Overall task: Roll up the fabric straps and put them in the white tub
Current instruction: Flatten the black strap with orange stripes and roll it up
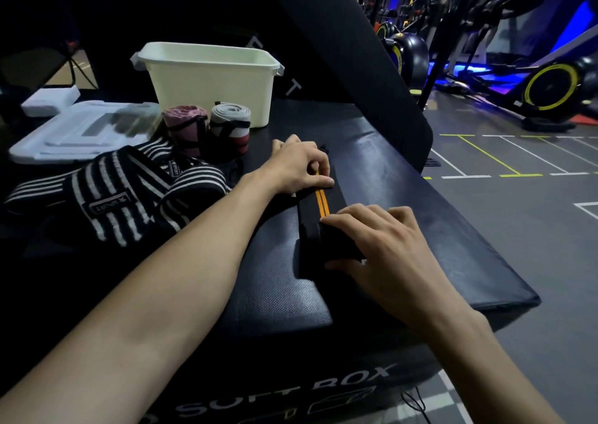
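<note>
A black strap with two orange stripes (320, 207) lies flat on the black soft box (404, 197). My left hand (299, 166) pinches its far part between thumb and fingers. My right hand (378, 239) presses on its near end, thumb curled round the folded edge. The white tub (210, 77) stands at the back of the box. Two rolled straps stand in front of it, a pink one (185, 126) and a grey-and-red one (230, 127). Unrolled black-and-white striped straps (110, 194) lie in a heap to the left.
White foam packaging (81, 129) lies at the far left. A slanted black pad (349, 58) rises behind the box. Exercise bikes (547, 84) stand on the gym floor to the right. The box's right edge drops to the floor.
</note>
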The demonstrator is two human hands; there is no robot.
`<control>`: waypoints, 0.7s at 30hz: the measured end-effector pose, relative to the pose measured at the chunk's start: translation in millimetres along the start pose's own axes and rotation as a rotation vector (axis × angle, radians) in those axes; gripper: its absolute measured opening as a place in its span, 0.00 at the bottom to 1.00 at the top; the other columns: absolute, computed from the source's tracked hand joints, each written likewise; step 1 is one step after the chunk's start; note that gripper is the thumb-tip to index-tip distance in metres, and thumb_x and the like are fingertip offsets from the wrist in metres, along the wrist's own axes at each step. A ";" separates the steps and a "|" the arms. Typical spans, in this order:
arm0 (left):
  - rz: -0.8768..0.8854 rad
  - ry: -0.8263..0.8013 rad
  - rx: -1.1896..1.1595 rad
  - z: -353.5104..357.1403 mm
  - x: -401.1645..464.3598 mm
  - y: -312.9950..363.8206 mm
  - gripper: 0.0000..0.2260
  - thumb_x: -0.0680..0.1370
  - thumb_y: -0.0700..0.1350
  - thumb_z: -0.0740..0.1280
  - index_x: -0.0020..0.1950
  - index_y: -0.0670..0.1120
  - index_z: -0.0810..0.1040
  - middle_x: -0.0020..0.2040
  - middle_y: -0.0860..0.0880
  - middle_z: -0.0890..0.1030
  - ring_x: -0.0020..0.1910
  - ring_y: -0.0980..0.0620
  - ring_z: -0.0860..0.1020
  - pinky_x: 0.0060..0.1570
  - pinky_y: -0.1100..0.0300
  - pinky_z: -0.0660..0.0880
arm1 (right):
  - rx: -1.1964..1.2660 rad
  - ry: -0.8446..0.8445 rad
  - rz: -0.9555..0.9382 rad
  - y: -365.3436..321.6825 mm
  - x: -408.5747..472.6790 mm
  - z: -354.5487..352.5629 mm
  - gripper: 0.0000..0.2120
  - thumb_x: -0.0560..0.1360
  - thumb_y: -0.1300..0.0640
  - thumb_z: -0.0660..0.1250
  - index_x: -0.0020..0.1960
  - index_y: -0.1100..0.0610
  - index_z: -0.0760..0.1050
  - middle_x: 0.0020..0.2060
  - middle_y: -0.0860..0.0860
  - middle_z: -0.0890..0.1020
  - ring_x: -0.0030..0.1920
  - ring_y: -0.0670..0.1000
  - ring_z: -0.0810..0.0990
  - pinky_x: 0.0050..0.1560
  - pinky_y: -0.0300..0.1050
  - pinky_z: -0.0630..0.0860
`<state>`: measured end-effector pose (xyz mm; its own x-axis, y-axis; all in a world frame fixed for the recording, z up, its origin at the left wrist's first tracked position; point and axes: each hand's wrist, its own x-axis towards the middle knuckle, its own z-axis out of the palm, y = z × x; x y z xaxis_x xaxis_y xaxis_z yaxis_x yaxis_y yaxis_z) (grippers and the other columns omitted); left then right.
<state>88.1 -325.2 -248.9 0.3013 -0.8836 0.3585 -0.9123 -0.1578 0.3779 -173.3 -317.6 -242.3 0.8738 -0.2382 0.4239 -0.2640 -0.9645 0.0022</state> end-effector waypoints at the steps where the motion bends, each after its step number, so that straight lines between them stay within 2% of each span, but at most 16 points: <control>1: 0.009 -0.010 -0.018 -0.7 0.1 -0.5 0.12 0.72 0.62 0.75 0.44 0.55 0.83 0.44 0.56 0.77 0.57 0.52 0.68 0.55 0.54 0.55 | -0.002 -0.012 -0.015 0.0 -0.4 -2.5 0.24 0.68 0.40 0.69 0.62 0.45 0.77 0.54 0.41 0.81 0.54 0.48 0.80 0.52 0.52 0.69; 6: 0.066 -0.119 -0.024 -5.9 -0.8 5.9 0.14 0.70 0.65 0.76 0.41 0.56 0.83 0.44 0.54 0.79 0.55 0.54 0.70 0.58 0.53 0.57 | 0.040 -0.153 -0.066 -2.4 -3.1 -21.4 0.21 0.68 0.36 0.67 0.59 0.41 0.75 0.52 0.39 0.80 0.53 0.44 0.78 0.52 0.48 0.65; 9: 0.080 -0.144 -0.043 -6.6 -1.7 9.7 0.14 0.69 0.65 0.77 0.40 0.56 0.83 0.43 0.56 0.80 0.50 0.59 0.74 0.58 0.52 0.58 | 0.078 -0.217 -0.077 -4.4 -1.3 -29.2 0.22 0.68 0.36 0.66 0.60 0.41 0.74 0.51 0.39 0.79 0.54 0.44 0.77 0.52 0.49 0.66; 12: 0.061 -0.140 -0.059 -5.7 -2.9 10.6 0.14 0.69 0.64 0.77 0.40 0.55 0.84 0.40 0.58 0.79 0.48 0.62 0.75 0.58 0.53 0.57 | 0.077 -0.236 -0.052 -9.4 1.7 -33.3 0.24 0.72 0.39 0.69 0.64 0.40 0.67 0.52 0.40 0.79 0.55 0.45 0.77 0.56 0.51 0.67; 14: 0.051 -0.142 -0.064 -5.8 -3.4 11.7 0.14 0.69 0.63 0.77 0.41 0.54 0.84 0.40 0.59 0.80 0.48 0.62 0.76 0.57 0.53 0.56 | 0.114 -0.231 -0.022 -10.8 1.3 -33.8 0.22 0.74 0.41 0.71 0.62 0.41 0.64 0.51 0.40 0.78 0.55 0.45 0.76 0.57 0.51 0.66; 17: 0.046 -0.148 -0.069 -6.6 -3.3 12.9 0.14 0.70 0.63 0.77 0.41 0.54 0.84 0.41 0.57 0.81 0.48 0.61 0.77 0.57 0.53 0.56 | 0.134 -0.222 0.010 -10.8 1.3 -32.7 0.17 0.76 0.42 0.69 0.59 0.41 0.65 0.52 0.38 0.78 0.56 0.44 0.75 0.57 0.51 0.66; 21: 0.053 -0.143 -0.068 -7.0 -4.9 12.5 0.13 0.70 0.63 0.77 0.40 0.55 0.83 0.42 0.54 0.80 0.48 0.58 0.75 0.56 0.51 0.57 | 0.160 -0.215 0.083 -6.4 6.2 -26.6 0.13 0.79 0.43 0.65 0.62 0.43 0.70 0.56 0.40 0.79 0.57 0.47 0.75 0.59 0.52 0.68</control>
<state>77.2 -319.7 -240.0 0.2060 -0.9445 0.2559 -0.9035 -0.0831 0.4205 -177.1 -309.9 -215.6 0.9230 -0.3191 0.2151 -0.2850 -0.9424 -0.1750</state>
